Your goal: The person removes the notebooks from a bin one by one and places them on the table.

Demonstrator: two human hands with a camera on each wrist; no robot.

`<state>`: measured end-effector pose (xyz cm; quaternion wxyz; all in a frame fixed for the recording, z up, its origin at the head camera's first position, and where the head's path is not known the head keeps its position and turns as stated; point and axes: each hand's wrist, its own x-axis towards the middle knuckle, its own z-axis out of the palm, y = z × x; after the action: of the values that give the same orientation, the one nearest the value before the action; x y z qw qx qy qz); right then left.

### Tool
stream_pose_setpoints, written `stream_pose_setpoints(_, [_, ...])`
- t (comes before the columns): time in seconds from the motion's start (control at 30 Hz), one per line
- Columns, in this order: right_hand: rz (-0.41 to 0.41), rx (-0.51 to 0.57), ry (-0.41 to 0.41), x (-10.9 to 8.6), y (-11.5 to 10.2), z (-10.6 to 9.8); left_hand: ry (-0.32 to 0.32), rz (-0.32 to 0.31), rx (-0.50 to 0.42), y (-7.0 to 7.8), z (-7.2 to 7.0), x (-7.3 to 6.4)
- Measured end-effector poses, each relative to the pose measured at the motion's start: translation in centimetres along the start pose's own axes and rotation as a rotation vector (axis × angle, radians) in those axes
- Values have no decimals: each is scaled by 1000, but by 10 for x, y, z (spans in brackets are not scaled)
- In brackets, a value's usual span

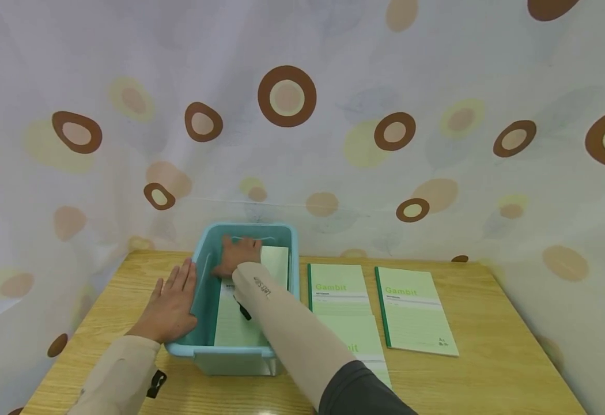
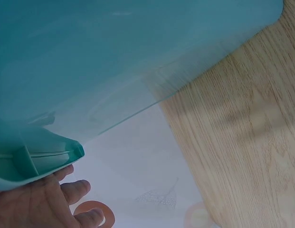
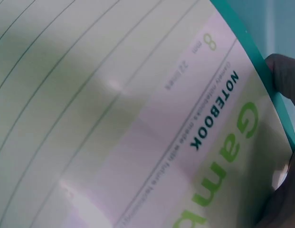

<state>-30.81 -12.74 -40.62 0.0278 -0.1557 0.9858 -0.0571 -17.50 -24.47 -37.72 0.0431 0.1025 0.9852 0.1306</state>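
A light-blue plastic bin [image 1: 293, 271] stands on the table, with a pale green Gambit notebook [image 1: 237, 328] lying inside it. My right hand [image 1: 237, 256] reaches into the bin, spread over the notebook's far left corner. In the right wrist view its thumb [image 3: 285, 76] touches the green spine [image 3: 254, 52]; most of the other fingers are out of sight. Against the bin's left rim rests my left hand [image 1: 170, 305], its fingers straight. Those fingers [image 2: 76, 191] show on the outer side of the rim in the left wrist view.
Right of the bin, one notebook [image 1: 336, 282] is partly covered by another notebook [image 1: 356, 334], itself partly behind my right sleeve. A further notebook [image 1: 416, 311] lies to their right on the wooden table [image 1: 494, 357]. A patterned cloth [image 1: 354, 225] hangs behind.
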Motion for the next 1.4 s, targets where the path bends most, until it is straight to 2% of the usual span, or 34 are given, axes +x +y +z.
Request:
stream_pose_setpoints(0.13, [-22, -18, 39, 0, 2, -17, -7, -5, 7, -1, 1, 2])
stream_pose_setpoints(0.27, [-59, -32, 118, -4, 3, -41, 1, -2, 10, -2, 2, 3])
stream_pose_setpoints(0.53, [-153, -40, 253, -36, 5, -107, -10, -13, -8, -5, 1, 5])
stream_pose_setpoints(0.63, [-151, 2, 257, -53, 11, -135, -14, -19, -17, -5, 3, 5])
stream_pose_setpoints(0.77, [-145, 118, 278, -79, 26, -173, 4, -12, -23, -2, 3, 4])
stream_pose_setpoints(0.93, [-184, 227, 395, -111, 59, -207, 25, 10, -17, -1, 3, 3])
stream_pose_setpoints(1.07, [-192, 269, 454, -134, 95, -217, 11, 15, -21, -1, 4, 3])
stream_pose_setpoints(1.17, [-182, 268, 471, -148, 126, -213, 4, 15, -35, -2, 4, 2])
stream_pose_setpoints(1.27, [-161, 249, 458, -158, 157, -200, 9, 22, -39, -3, 5, 2])
stream_pose_setpoints(1.4, [-136, 200, 416, -169, 198, -172, 3, 20, -39, -2, 4, 2])
